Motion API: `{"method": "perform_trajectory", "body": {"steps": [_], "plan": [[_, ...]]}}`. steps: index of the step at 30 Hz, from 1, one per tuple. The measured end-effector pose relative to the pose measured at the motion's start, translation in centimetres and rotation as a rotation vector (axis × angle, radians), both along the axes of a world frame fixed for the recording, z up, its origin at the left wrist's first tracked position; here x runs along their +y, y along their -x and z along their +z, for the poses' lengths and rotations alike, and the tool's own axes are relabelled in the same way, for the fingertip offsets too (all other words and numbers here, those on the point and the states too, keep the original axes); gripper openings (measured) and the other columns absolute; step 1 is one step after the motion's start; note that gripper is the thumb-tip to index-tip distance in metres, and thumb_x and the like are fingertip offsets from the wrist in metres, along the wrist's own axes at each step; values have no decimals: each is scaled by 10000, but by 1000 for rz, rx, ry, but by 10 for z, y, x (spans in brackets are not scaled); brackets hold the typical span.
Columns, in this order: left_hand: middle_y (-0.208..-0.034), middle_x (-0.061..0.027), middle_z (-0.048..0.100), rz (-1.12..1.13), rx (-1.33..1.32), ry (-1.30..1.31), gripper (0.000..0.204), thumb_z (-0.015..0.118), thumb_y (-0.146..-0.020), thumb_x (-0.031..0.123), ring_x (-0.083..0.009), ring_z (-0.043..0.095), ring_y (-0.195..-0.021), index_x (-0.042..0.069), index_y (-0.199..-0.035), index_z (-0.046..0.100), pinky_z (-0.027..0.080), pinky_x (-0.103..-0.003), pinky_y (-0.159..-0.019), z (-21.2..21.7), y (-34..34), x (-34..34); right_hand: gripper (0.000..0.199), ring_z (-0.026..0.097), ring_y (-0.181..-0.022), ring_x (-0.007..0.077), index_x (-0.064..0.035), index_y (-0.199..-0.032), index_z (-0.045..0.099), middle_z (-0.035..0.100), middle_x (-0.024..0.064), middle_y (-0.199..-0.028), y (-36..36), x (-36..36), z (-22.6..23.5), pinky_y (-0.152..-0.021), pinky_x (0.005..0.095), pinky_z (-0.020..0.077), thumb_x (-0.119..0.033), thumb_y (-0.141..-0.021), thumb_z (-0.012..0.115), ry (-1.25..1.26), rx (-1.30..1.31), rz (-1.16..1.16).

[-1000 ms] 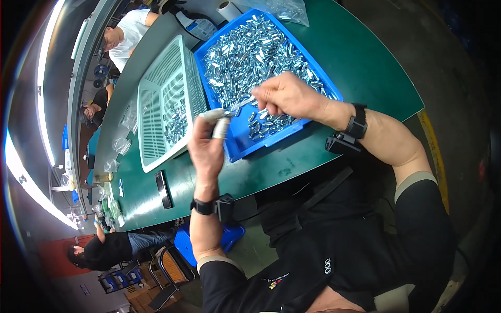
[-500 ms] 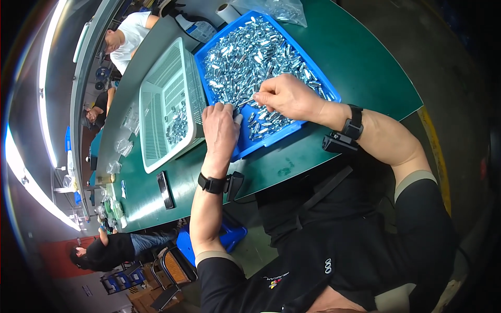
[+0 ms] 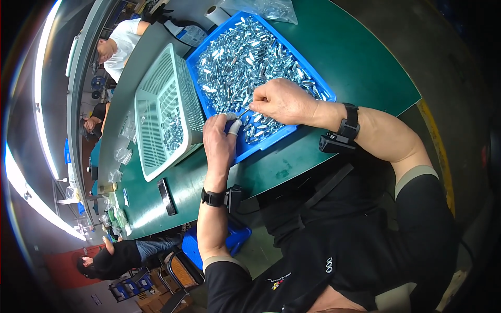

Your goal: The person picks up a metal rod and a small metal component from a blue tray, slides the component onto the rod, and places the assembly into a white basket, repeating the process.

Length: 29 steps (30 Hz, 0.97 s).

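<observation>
A blue tray (image 3: pixel 263 147) holds a heap of small shiny metal pieces (image 3: pixel 250 57). Over its near part, my right hand (image 3: pixel 286 102) pinches a thin metal rod (image 3: pixel 243 111) that points toward my left hand (image 3: pixel 219 143). White covers wrap the fingertips of the left hand, which are bent together near the rod's tip; what they grip is too small to make out. To the left stands a pale green plastic basket (image 3: pixel 148 130) with fewer of these metal pieces (image 3: pixel 173 133) at its bottom.
A dark phone (image 3: pixel 166 196) lies on the green table (image 3: pixel 360 62), left of my forearm. Clear plastic bags (image 3: pixel 279 10) and a white roll (image 3: pixel 216 14) sit beyond the tray. People (image 3: pixel 121 44) work at the left. A blue stool (image 3: pixel 237 237) is below the table edge.
The view has shifted slightly. My left hand has turned so the covered thumb and fingertip show more, while the right hand keeps the rod close to them.
</observation>
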State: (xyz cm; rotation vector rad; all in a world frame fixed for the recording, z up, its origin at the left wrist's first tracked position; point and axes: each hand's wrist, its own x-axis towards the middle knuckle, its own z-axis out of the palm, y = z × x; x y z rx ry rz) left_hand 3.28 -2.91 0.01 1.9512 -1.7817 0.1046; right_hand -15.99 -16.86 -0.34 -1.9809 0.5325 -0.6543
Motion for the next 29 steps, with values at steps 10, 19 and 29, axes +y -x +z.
{"method": "perform_trajectory", "body": {"steps": [10, 19, 29], "plan": [[-968, -115, 714, -37, 199, 80, 187, 792, -852, 85, -288, 670, -913, 27, -1004, 701, 532, -364, -824, -5, 4, 3, 284, 691, -723, 342, -30, -836, 737, 697, 159, -729, 1, 0, 1, -699, 448, 524, -291, -909, 653, -62, 7, -26], [-929, -102, 704, -123, 217, 110, 194, 805, -824, 69, -297, 650, -879, 23, -975, 693, 518, -372, -780, 1, 9, 2, 368, 631, -579, 169, -3, -825, 730, 667, 74, -630, 4, 1, 4, -592, 345, 491, -316, -996, 639, -4, 37, 92], [-910, -111, 684, -242, 146, 92, 204, 808, -805, 47, -305, 625, -836, 33, -977, 699, 502, -387, -750, 4, 7, 4, 467, 624, -533, 189, -32, -768, 742, 653, 61, -585, 0, 3, 2, -571, 355, 493, -415, -1007, 626, -2, 131, 191]]}}
